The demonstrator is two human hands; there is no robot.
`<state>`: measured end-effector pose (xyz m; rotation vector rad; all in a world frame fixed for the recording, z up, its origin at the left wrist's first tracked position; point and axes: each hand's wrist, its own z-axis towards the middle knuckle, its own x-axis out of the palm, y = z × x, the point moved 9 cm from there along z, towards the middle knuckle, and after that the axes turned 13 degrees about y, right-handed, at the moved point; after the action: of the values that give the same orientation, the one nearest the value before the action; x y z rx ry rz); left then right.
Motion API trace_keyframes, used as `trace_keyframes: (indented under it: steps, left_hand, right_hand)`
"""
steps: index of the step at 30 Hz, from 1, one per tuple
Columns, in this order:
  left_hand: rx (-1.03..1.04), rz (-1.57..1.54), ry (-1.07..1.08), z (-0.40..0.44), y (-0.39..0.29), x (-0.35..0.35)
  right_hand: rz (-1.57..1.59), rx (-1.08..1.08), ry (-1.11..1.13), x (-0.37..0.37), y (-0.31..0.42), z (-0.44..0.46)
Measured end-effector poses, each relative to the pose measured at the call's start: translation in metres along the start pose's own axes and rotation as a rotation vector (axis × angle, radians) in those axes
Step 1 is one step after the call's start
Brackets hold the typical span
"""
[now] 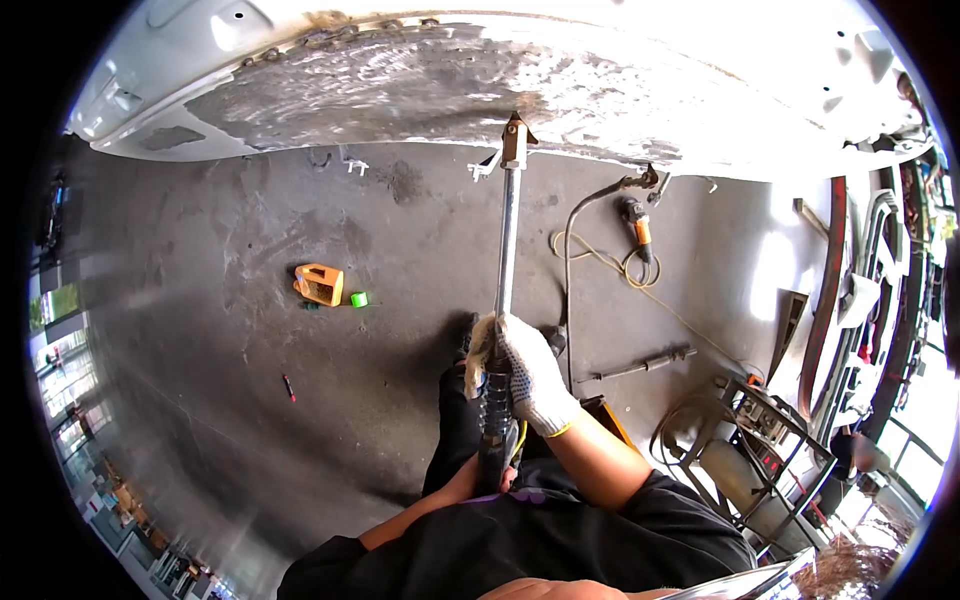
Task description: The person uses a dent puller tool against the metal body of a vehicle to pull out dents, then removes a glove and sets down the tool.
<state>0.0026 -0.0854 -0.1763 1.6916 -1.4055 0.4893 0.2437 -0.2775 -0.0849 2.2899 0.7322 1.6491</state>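
Note:
A long dent puller (pixel 508 240) runs up the middle, with a silver shaft, a brass-coloured head and a coil spring near its grip. Its pointed tip lies against, or just in front of, the scuffed grey area of the white vehicle panel (pixel 400 85). My right hand (pixel 530 370), in a white knitted glove with blue dots, is closed around the tool near the spring. Lower down by my body, my left hand (pixel 468 482) is wrapped about the dark rear grip; the tool and my clothing partly hide its fingers.
An orange-and-black angle grinder (pixel 641 228) with a coiled cord lies on the floor, near a dark cable (pixel 569 270) rising to the panel edge. A cut yellow jug (pixel 319 285), a green cap (pixel 359 299) and a metal rod (pixel 645 365) lie around. A wheeled machine (pixel 770 440) stands right.

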Motion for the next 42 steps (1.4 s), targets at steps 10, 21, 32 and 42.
trace_keyframes:
  steps: [10, 21, 32, 42]
  left_hand:
    - [0.058, 0.114, 0.069, -0.009, -0.007, -0.001]
    - [0.014, 0.012, 0.032, -0.019, 0.002, 0.001]
    - [0.005, 0.019, 0.009, -0.015, 0.013, -0.027]
    - [-0.025, 0.033, -0.019, -0.025, 0.006, -0.011]
  right_hand:
    - [0.063, 0.002, 0.030, 0.009, 0.000, 0.002]
    - [0.132, 0.009, 0.056, 0.011, -0.005, 0.002]
    - [0.116, 0.056, 0.013, 0.015, -0.002, 0.002]
    - [0.048, 0.022, 0.015, 0.014, -0.001, 0.001]
